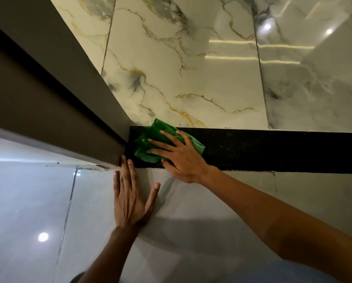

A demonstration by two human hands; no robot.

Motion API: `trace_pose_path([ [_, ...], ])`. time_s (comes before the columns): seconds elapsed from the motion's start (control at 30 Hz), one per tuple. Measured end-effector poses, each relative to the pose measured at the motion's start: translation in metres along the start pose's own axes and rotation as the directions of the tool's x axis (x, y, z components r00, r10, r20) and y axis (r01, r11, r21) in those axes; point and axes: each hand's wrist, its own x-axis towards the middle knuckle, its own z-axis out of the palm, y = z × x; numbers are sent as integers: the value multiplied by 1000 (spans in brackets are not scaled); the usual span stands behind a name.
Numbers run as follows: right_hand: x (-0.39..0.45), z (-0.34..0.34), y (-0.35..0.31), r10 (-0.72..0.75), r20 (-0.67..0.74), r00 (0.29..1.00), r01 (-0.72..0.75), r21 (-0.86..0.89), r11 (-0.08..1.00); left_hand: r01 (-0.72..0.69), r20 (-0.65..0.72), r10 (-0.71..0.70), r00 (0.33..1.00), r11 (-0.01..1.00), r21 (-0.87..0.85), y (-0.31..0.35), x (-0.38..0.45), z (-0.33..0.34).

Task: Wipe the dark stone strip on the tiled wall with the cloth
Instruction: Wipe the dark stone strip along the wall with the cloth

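A dark stone strip (pixel 273 150) runs level across the tiled wall from the corner to the right edge of the head view. A folded green cloth (pixel 150 137) lies flat against the strip's left end, close to the corner. My right hand (pixel 181 158) presses on the cloth with fingers spread, covering its lower right part. Below the strip, my left hand (pixel 130 201) rests flat on the grey tile, fingers apart, fingertips touching the strip's lower edge at the corner. It holds nothing.
White marble-look tiles with gold and grey veins (pixel 191 68) cover the wall above the strip. A brown frame or ledge (pixel 58 99) meets the wall at the left corner. Glossy grey tiles (pixel 211 211) lie below, with light reflections.
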Motion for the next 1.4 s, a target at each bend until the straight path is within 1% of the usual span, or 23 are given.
trace_pose_path([
  [0.17,-43,6,6,-28,-59,998,28,0,1000,-39,13,39,999,999,-7,7,0,-3],
  [0.3,-80,8,22,51,-124,991,-52,-8,999,-96,44,98,994,995,-29,19,3,0],
  [0.37,-93,6,32,103,-170,980,-109,-25,994,-113,57,115,992,993,-44,26,5,1],
  [0.5,-118,-1,57,257,-238,937,-275,-46,960,-147,85,150,985,988,-40,38,10,5],
  [0.67,-164,-18,103,438,-283,853,-462,-18,887,-211,114,211,971,977,-16,50,19,8],
  [0.8,-204,-38,144,596,-313,740,-624,13,782,-253,126,249,960,967,16,57,23,11],
  [0.87,-228,-48,163,666,-337,666,-695,42,717,-268,133,261,956,962,42,60,25,13],
  [0.9,-239,-53,172,707,-344,618,-736,63,674,-278,134,268,954,959,54,61,25,13],
  [0.97,-263,-63,188,793,-347,501,-816,117,567,-295,145,282,948,952,80,67,27,15],
  [1.03,-277,-71,197,848,-348,400,-864,165,475,-297,146,281,949,949,103,70,28,16],
  [1.13,-290,-81,206,901,-355,250,-913,222,341,-295,131,280,951,948,116,74,29,19],
  [1.23,-308,-92,217,945,-322,61,-942,295,161,-303,129,286,950,943,139,73,31,24],
  [1.27,-315,-95,221,953,-301,8,-943,314,107,-312,128,295,947,938,152,71,32,25],
  [1.3,-321,-97,223,956,-290,-27,-945,320,70,-323,130,304,944,932,162,70,34,27],
  [1.33,-325,-97,224,957,-288,-42,-948,315,54,-332,133,312,941,928,170,70,34,28],
  [1.4,-325,-95,224,953,-299,-42,-946,320,59,-341,137,320,938,922,183,70,34,29],
])
